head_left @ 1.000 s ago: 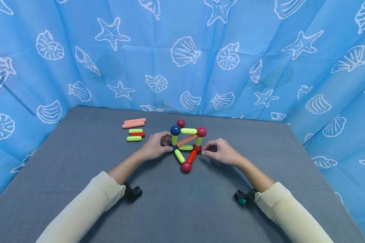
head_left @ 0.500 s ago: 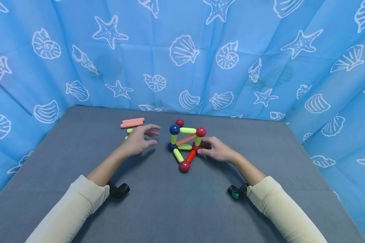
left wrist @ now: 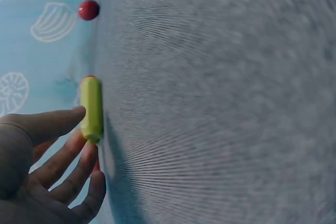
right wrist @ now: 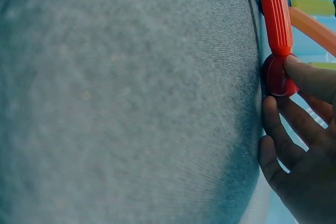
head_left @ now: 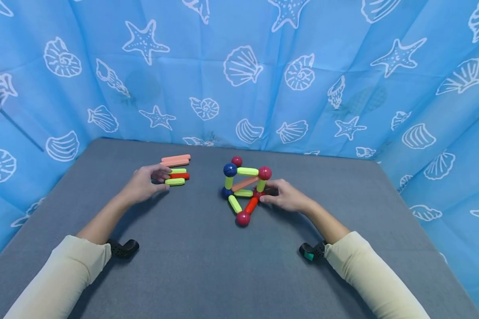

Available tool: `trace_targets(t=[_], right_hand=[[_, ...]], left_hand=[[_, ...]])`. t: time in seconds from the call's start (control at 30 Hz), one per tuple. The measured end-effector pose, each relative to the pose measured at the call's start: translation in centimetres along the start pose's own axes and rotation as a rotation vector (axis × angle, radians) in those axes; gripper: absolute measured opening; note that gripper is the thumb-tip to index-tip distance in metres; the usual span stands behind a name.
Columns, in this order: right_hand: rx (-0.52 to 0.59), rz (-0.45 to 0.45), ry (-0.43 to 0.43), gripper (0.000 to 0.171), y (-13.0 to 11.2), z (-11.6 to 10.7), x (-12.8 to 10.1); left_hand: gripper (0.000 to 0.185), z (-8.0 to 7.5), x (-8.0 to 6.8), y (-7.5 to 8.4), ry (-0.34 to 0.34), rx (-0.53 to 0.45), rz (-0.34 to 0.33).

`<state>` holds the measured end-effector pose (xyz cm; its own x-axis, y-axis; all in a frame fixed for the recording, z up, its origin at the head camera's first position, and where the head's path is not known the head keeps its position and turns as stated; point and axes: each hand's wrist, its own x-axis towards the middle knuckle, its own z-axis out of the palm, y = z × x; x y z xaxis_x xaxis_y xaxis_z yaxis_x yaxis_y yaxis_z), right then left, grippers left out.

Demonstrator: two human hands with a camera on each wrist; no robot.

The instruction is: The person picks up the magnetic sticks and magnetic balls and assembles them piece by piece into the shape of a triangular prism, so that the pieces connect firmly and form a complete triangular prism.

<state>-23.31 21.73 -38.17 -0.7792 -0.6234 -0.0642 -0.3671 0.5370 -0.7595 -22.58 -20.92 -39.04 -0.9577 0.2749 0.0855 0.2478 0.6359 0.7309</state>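
In the head view a frame of magnetic rods and balls stands on the table, with a blue ball [head_left: 230,169] at its upper left. My right hand [head_left: 286,195] pinches the red ball [right wrist: 278,77] at the frame's lower right corner, its thumb on the ball below a red rod [right wrist: 276,18]. My left hand [head_left: 143,182] is at the left ends of the short rods, its fingers loosely bent. In the left wrist view, its thumb lies against a yellow-green rod [left wrist: 92,109], which still rests among the others. The red short rod [head_left: 179,176] lies between two yellow-green ones.
Two long orange rods [head_left: 175,160] lie behind the short rods. A loose-looking red ball [head_left: 237,161] sits behind the frame; whether it is attached cannot be seen. A blue shell-patterned curtain [head_left: 239,102] hangs behind the grey table [head_left: 239,270].
My left hand has left the frame's left side and moved left to the short rods. My right hand has come in from beside the frame to the red corner ball.
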Motion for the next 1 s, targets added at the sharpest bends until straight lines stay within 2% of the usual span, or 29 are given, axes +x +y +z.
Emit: trace_targets(t=[0.17,0.3,0.4,0.5,0.6,0.77,1.0], right_hand=[[0.017,0.024,-0.003,0.041,-0.2,0.0,0.1],[0.021,0.016,-0.007,0.042,-0.2,0.0,0.0],[0.023,0.004,-0.011,0.042,-0.1,0.0,0.0],[0.035,0.021,-0.008,0.042,-0.2,0.0,0.0],[0.032,0.027,-0.006,0.042,-0.1,0.0,0.1],[0.033,0.040,-0.003,0.042,-0.1,0.0,0.0],[0.042,-0.006,-0.004,0.042,0.0,0.2,-0.1]], left_hand=[[0.042,0.6,0.3,-0.2,-0.014,0.035,0.013],[0.043,1.2,0.5,0.0,0.011,0.039,0.024],[0.044,1.6,0.6,0.3,0.040,-0.004,0.040],[0.045,2.0,0.5,0.9,0.058,-0.091,0.075],[0.045,2.7,0.3,2.1,0.068,-0.203,0.131],[0.042,4.6,-0.2,5.3,0.037,-0.343,0.210],[0.041,7.8,-0.5,9.7,-0.047,-0.380,0.307]])
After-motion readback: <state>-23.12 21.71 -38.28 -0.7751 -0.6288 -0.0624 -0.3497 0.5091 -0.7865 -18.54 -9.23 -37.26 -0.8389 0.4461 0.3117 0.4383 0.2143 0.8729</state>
